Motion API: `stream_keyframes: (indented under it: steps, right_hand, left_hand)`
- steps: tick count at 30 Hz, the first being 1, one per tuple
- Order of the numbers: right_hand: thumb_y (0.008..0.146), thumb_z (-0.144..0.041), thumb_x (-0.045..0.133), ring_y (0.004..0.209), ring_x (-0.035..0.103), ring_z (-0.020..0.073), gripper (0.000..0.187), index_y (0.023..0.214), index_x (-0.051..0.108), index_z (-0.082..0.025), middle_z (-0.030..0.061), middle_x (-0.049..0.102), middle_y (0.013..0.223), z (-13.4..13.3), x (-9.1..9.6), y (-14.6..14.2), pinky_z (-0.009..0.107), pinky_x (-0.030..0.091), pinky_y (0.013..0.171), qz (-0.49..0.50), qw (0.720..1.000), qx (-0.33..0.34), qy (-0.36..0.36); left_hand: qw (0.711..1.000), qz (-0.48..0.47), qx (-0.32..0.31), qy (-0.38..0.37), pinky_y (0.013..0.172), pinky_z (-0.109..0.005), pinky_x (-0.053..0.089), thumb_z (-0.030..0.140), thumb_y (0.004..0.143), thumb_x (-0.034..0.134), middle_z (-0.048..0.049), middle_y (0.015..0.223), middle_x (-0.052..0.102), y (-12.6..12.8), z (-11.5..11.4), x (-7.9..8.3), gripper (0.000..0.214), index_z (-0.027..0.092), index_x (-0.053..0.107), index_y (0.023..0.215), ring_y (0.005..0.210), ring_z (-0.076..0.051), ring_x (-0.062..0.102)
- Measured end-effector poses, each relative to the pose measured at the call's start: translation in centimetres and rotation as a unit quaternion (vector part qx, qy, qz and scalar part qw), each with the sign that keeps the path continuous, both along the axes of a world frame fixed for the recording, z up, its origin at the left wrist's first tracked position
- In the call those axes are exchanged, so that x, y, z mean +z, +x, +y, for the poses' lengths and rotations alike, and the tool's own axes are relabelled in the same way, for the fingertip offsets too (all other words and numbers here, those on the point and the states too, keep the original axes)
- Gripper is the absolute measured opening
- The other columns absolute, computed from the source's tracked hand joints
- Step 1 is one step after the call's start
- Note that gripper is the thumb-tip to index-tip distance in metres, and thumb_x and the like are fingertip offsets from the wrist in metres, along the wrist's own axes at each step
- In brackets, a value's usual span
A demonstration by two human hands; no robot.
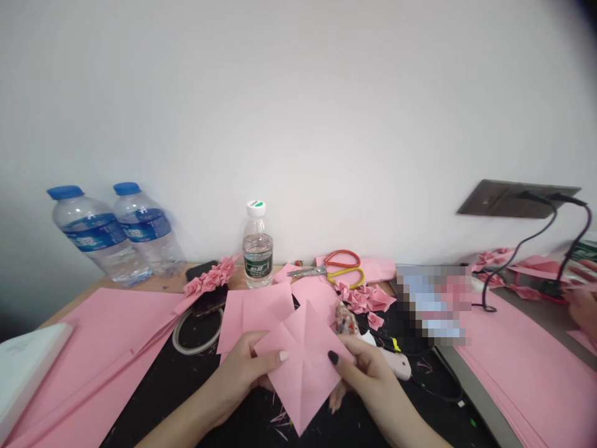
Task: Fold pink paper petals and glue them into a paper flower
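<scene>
My left hand (237, 373) and my right hand (368, 382) both grip opposite edges of a square of pink paper (303, 367), which is held just above a black mat (205, 339). Fold creases radiate across the square. Under it lies another creased pink sheet (256, 320). A pale glue gun (394, 362) rests just beyond my right hand. A cluster of folded pink paper flowers (366, 298) sits further up the mat.
Scissors with red and yellow handles (326, 270) lie at the back. Behind them stand several water bottles (257, 246). Stacks of pink paper (93, 367) spread left and right. A co-worker's hand (582, 302) appears at the right edge. Cables (517, 249) run from a wall socket (513, 199).
</scene>
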State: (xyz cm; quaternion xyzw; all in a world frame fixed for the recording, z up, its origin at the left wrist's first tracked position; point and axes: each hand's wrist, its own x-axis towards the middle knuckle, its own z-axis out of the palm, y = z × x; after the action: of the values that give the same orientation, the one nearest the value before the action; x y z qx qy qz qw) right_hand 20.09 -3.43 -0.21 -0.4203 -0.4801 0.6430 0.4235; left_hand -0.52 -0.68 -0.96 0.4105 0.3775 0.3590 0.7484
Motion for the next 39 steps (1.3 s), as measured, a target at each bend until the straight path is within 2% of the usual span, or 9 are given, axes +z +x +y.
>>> stream_keyframes:
  steps: [4,11,17,21,25,29,33,36,39]
  right_hand:
    - [0.074,-0.042,0.065,0.052,0.061,0.0146,0.038,0.100,0.061,-0.014,0.0034,0.063,0.070,-0.3,0.3,-0.1,0.027,0.051,0.049,0.020,0.999,-0.010,-0.045]
    - [0.070,-0.034,0.069,0.057,0.055,0.0125,0.021,0.076,0.067,-0.014,-0.0005,0.057,0.062,-0.7,1.4,-0.5,0.023,0.049,0.056,-0.035,0.999,0.011,-0.037]
    - [0.073,-0.033,0.067,0.041,0.055,0.0114,0.032,0.098,0.061,-0.013,0.0005,0.061,0.060,-0.6,0.7,-0.4,0.022,0.047,0.039,0.045,0.996,0.015,-0.080]
    - [0.072,-0.025,0.068,0.041,0.061,0.0140,0.029,0.097,0.060,-0.013,0.0018,0.063,0.061,-0.5,0.1,0.0,0.025,0.051,0.041,0.111,0.988,0.025,-0.105]
    - [0.074,-0.018,0.062,0.046,0.065,0.0154,0.017,0.089,0.065,-0.011,0.0036,0.065,0.062,-0.4,0.3,0.3,0.027,0.055,0.048,0.169,0.979,0.031,-0.110]
    - [0.071,-0.014,0.056,0.051,0.064,0.0139,0.015,0.079,0.068,-0.009,0.0055,0.065,0.063,-0.5,1.0,0.4,0.025,0.054,0.052,0.226,0.966,0.036,-0.123]
    - [0.073,-0.030,0.054,0.058,0.063,0.0164,0.028,0.078,0.069,-0.007,0.0081,0.064,0.067,-0.6,1.2,0.5,0.027,0.052,0.055,0.282,0.949,0.056,-0.128]
    - [0.077,-0.036,0.050,0.056,0.060,0.0148,0.036,0.076,0.069,-0.006,0.0078,0.061,0.065,-0.7,1.2,0.5,0.025,0.050,0.054,0.270,0.951,0.067,-0.132]
    - [0.079,-0.036,0.051,0.053,0.057,0.0123,0.035,0.073,0.068,-0.006,0.0066,0.060,0.063,-0.8,1.2,0.2,0.021,0.046,0.051,0.222,0.966,0.067,-0.114]
  left_hand:
    - [0.999,-0.019,-0.039,-0.024,0.055,-0.023,0.046,0.028,0.071,0.070,-0.0052,0.070,0.064,0.1,-0.3,0.3,0.025,0.010,0.068,0.088,0.061,-0.014,0.058]
    - [0.995,-0.015,-0.084,-0.057,0.066,-0.028,0.048,0.024,0.069,0.071,-0.0049,0.076,0.066,-0.3,-0.5,0.2,0.026,0.013,0.069,0.093,0.065,-0.013,0.058]
    - [0.993,-0.024,-0.074,-0.085,0.056,-0.026,0.050,0.021,0.066,0.073,-0.0047,0.069,0.066,-0.4,-0.5,-0.1,0.020,0.012,0.071,0.083,0.060,-0.014,0.060]
    - [0.993,-0.037,-0.049,-0.099,0.051,-0.024,0.050,0.018,0.065,0.072,-0.0034,0.061,0.062,-0.3,-0.4,0.4,0.015,0.010,0.072,0.077,0.055,-0.013,0.059]
    - [0.992,-0.051,-0.043,-0.108,0.052,-0.025,0.051,0.013,0.062,0.069,-0.0047,0.072,0.064,-0.5,-0.3,1.1,0.023,0.013,0.074,0.085,0.059,-0.014,0.059]
    - [0.988,-0.077,-0.092,-0.097,0.055,-0.027,0.052,0.018,0.061,0.066,-0.0066,0.071,0.065,-0.8,-0.2,1.4,0.028,0.013,0.074,0.087,0.057,-0.015,0.060]
    - [0.980,-0.081,-0.159,-0.090,0.057,-0.027,0.054,0.025,0.064,0.065,-0.0069,0.080,0.063,-1.2,-0.1,1.5,0.032,0.014,0.072,0.094,0.062,-0.015,0.061]
    - [0.974,-0.086,-0.193,-0.086,0.051,-0.022,0.051,0.034,0.065,0.066,-0.0078,0.086,0.062,-1.2,-0.1,1.6,0.039,0.014,0.070,0.099,0.064,-0.015,0.060]
    - [0.969,-0.076,-0.223,-0.079,0.050,-0.020,0.047,0.043,0.072,0.060,-0.0105,0.091,0.064,-1.0,-0.2,1.8,0.044,0.012,0.068,0.102,0.068,-0.016,0.060]
